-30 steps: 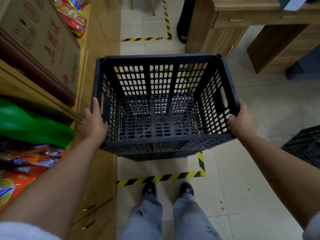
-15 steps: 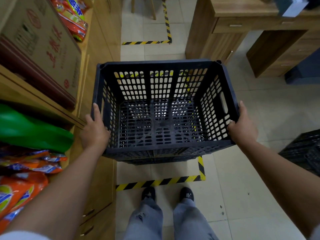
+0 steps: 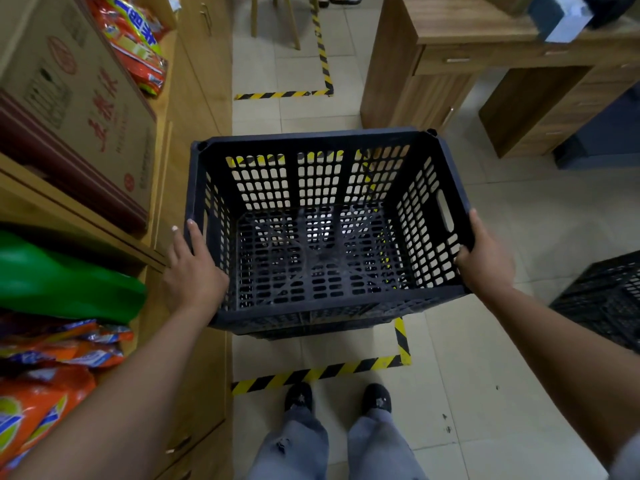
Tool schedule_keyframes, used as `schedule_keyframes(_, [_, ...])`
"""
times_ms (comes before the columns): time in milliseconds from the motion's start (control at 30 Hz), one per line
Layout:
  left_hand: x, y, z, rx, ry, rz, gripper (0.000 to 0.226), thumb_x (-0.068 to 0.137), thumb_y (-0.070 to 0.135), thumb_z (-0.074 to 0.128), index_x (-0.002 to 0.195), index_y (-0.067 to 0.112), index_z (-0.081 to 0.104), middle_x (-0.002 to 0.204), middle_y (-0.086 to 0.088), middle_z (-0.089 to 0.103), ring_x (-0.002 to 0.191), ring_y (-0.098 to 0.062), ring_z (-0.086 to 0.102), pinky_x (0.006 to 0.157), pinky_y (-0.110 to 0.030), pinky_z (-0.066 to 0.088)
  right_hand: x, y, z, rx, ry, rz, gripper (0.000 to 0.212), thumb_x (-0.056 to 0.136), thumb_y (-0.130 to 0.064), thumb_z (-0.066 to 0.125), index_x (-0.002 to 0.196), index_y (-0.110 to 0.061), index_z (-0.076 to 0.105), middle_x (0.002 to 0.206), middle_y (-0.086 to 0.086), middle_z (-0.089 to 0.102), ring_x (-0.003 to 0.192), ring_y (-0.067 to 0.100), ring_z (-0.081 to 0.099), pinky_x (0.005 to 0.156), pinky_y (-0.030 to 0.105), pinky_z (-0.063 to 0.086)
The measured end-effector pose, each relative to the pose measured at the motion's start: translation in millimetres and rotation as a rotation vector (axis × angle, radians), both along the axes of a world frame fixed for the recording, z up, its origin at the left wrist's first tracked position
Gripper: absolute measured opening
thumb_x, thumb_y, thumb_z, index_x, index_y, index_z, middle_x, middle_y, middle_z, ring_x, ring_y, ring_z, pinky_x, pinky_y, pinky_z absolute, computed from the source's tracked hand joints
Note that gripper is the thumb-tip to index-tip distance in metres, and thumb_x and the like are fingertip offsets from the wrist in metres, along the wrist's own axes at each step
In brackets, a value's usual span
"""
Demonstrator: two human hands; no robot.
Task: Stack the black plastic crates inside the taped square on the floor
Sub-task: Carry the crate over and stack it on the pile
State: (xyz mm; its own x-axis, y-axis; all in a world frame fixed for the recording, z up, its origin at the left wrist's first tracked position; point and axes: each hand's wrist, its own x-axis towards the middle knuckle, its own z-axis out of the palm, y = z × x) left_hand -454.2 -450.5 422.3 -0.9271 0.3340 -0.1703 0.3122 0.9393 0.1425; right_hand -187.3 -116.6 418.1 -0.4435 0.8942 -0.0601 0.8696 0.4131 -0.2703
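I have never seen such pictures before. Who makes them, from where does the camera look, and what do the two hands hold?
There is no machine here. A person wears a wide-angle camera on the head, which looks forward and down, so you see their own arms and shoes. The left hand and the right hand hold a black crate by its two sides, above the yellow-black tape that marks a square on the tiled floor. The crate is empty. Under it the edge of something black shows, perhaps another crate. A further crate stands at the right edge. Shelves with orange packets are on the left.
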Motion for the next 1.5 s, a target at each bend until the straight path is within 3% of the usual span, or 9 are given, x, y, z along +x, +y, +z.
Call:
schedule_keyframes(133, [2.3,-2.3,-2.4,-0.018,0.054,-0.059,0.090,0.091,0.023,0.057,0.153,0.008,-0.006,0.162,-0.014,-0.008,0.150,-0.028,-0.002,0.120,-0.045,0.013,1.4,-5.5,-0.2,0.143,0.061,0.135,0.055,0.092,-0.013,0.053,0.144,-0.006,0.039,0.145,0.017,0.044,0.132,0.036,0.040,0.107,0.048,0.037])
schedule_keyframes(233, [2.2,-2.4,-1.2,-0.027,0.049,-0.063,0.088,0.093,0.029,0.054,0.153,0.006,-0.006,0.162,-0.013,-0.009,0.150,-0.026,-0.004,0.120,-0.043,0.008,-0.4,-12.3,-0.6,0.061,-0.007,0.154,0.057,0.097,-0.028,0.049,0.147,-0.005,0.034,0.158,0.013,0.024,0.146,0.028,0.021,0.117,0.041,0.021])
schedule_keyframes(333, [0.8,-1.4,-1.0,-0.026,0.043,-0.066,0.091,0.092,0.032,0.055,0.153,0.006,-0.007,0.162,-0.012,-0.009,0.150,-0.026,-0.003,0.120,-0.043,0.010,-0.8,-14.6,0.6,0.032,-0.020,0.136,0.061,0.096,-0.036,0.047,0.148,-0.009,0.032,0.160,0.009,0.018,0.147,0.026,0.017,0.118,0.041,0.019])
schedule_keyframes(533, [-1.8,0.4,-2.1,-0.030,0.033,-0.076,0.096,0.089,0.033,0.059,0.153,0.006,-0.007,0.162,-0.013,-0.008,0.150,-0.027,0.002,0.120,-0.044,0.015,-1.7,-16.0,3.1,0.053,0.072,0.087,0.054,0.096,-0.033,0.049,0.145,-0.014,0.040,0.159,0.005,0.025,0.145,0.024,0.025,0.114,0.042,0.028])
schedule_keyframes(667, [0.0,-1.7,2.1,-0.100,0.021,-0.095,0.096,0.091,0.037,0.056,0.152,0.004,-0.010,0.161,-0.015,-0.011,0.150,-0.028,-0.002,0.121,-0.046,0.011,-3.4,-15.0,3.0,0.055,-0.028,0.141,0.056,0.097,-0.035,0.046,0.147,-0.013,0.036,0.160,0.009,0.020,0.146,0.027,0.019,0.117,0.042,0.021])
schedule_keyframes(800, [8.3,4.8,19.3,-0.263,0.094,-0.281,0.090,0.096,0.047,0.042,0.150,0.003,-0.015,0.160,-0.016,-0.016,0.149,-0.029,-0.012,0.121,-0.048,0.005,-0.1,-13.9,14.7,-0.012,-0.121,0.216,0.060,0.099,-0.040,0.039,0.152,-0.016,0.022,0.162,0.011,0.010,0.149,0.027,0.005,0.119,0.040,0.011])
schedule_keyframes(900, [27.9,36.5,47.0,-0.195,0.132,-0.398,0.081,0.098,0.051,0.031,0.153,0.006,-0.009,0.162,-0.011,-0.010,0.150,-0.025,-0.007,0.122,-0.045,0.007,19.0,-11.8,36.5,-0.016,-0.088,0.277,0.061,0.099,-0.040,0.040,0.153,-0.017,0.020,0.162,0.011,0.009,0.150,0.026,0.003,0.119,0.038,0.009])
schedule_keyframes(1200, [180.9,196.0,115.4,0.102,0.166,-0.700,0.063,0.100,0.044,0.034,0.153,0.011,0.022,0.159,-0.007,0.025,0.147,-0.023,0.021,0.120,-0.039,0.019,158.0,35.4,109.7,0.076,0.060,0.307,0.060,0.099,-0.040,0.041,0.152,-0.020,0.020,0.162,0.005,0.012,0.150,0.020,0.004,0.120,0.036,0.010])
schedule_keyframes(1500, [372.6,337.7,140.1,0.264,0.103,-0.974,0.057,0.099,0.039,0.045,0.148,0.011,0.036,0.150,-0.008,0.041,0.137,-0.026,0.038,0.111,-0.037,0.028,362.6,101.5,134.6,0.118,0.112,0.106,0.059,0.099,-0.038,0.043,0.151,-0.017,0.024,0.161,0.007,0.017,0.149,0.021,0.010,0.121,0.034,0.011])
